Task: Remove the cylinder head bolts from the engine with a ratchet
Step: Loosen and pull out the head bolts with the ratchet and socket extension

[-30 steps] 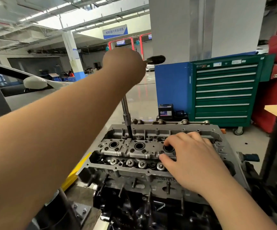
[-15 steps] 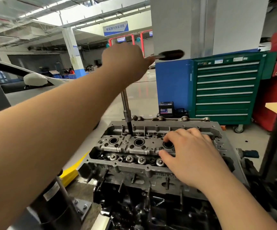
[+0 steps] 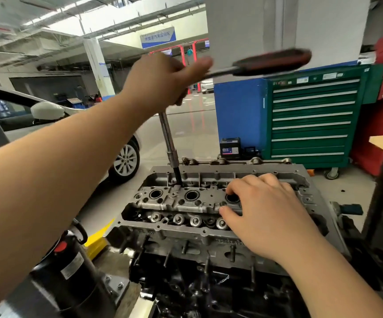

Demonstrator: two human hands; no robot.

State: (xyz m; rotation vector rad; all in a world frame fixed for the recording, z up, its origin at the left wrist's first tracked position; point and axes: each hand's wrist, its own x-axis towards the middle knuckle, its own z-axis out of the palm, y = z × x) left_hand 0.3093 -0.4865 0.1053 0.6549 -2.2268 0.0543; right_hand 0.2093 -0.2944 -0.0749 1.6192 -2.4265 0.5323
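Right hand (image 3: 268,214) lies flat, fingers (image 3: 231,187) spread apart, bracing the grey cast-aluminium cylinder head (image 3: 185,203) atop the engine. Left hand (image 3: 163,76), fingers clamped on the head of the long steel ratchet with black-and-red grip (image 3: 270,61); its extension (image 3: 169,143) drops, slightly tilted, into a far-left bolt recess. Risk: tilt could cam the socket off, rounding the bolt, unseen here.

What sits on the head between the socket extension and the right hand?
Head view: between extension and right hand, two open round bores in the cylinder head.

Tool cabinet (image 3: 309,118) behind engine (image 3: 185,200) — car (image 3: 55,115) left
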